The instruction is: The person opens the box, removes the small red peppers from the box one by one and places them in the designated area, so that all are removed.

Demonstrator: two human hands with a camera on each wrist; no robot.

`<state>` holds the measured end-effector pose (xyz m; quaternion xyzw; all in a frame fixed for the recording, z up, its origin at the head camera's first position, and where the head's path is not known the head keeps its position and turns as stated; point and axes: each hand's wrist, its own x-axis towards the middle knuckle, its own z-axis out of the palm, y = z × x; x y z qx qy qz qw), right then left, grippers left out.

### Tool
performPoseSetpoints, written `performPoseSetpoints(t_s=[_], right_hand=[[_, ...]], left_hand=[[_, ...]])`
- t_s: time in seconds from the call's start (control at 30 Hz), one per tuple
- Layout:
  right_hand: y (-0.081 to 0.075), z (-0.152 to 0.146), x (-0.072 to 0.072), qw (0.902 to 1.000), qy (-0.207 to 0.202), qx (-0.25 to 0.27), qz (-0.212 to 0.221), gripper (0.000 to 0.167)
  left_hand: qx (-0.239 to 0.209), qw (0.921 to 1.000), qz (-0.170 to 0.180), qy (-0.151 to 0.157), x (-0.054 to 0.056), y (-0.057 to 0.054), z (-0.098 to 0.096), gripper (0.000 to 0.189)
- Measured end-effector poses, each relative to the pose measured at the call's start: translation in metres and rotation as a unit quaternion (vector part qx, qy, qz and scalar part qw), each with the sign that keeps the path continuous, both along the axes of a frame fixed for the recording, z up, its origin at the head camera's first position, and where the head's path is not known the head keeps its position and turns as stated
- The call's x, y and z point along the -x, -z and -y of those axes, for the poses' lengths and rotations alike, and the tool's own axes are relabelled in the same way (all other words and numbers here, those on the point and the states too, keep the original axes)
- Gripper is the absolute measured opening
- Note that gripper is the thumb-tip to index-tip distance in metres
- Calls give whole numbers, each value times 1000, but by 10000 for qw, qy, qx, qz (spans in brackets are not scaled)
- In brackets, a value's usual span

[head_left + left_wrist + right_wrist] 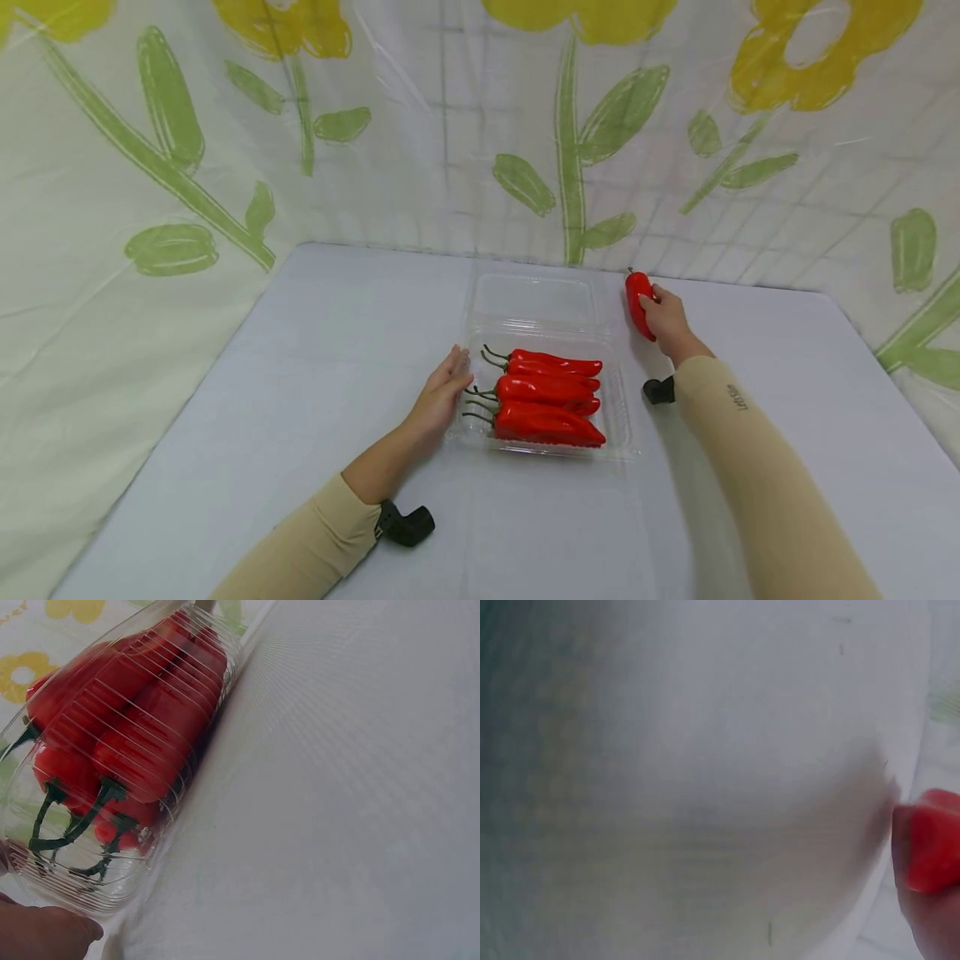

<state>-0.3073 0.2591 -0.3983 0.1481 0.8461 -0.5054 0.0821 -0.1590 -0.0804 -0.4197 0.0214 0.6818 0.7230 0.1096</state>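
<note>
A clear plastic clamshell box [618,417] lies on the table with its lid [534,298] laid back. Several long red chili peppers [547,390] with green stems lie side by side in it, stems pointing left. At the box's left edge my left hand [435,400] touches the side, fingers fairly straight. In the left wrist view, those peppers [157,735] show through the ribbed wall, near a part of my left hand [45,930]. My right hand [666,318] holds another red chili pepper [637,296] above the table's far right, stem up; that pepper [934,844] appears at the right wrist view's edge.
A white table [337,333] stretches around the box. Behind it hangs a pale curtain [405,150] printed with yellow flowers and green leaves. A dark wrist camera [407,525] sits on the left wrist, another camera [658,390] on the right.
</note>
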Motion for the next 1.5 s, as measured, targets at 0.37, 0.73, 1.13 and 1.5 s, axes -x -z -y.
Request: performPoseSetpoints(t_s=[0.37, 0.73, 1.13, 1.5], right_hand=[[0, 2, -1, 9987, -401, -289, 123, 58], [-2, 2, 1, 9998, -137, -150, 32, 56], [-3, -2, -1, 9995, -186, -237, 91, 54], [-27, -2, -6, 9979, -388, -510, 65, 64]], left_hand=[[20, 10000, 95, -10, 1, 0, -1, 61], [74, 10000, 37, 23, 0, -2, 0, 61], [129, 9999, 88, 51, 0, 1, 0, 60], [-2, 10000, 46, 6, 0, 0, -1, 61]])
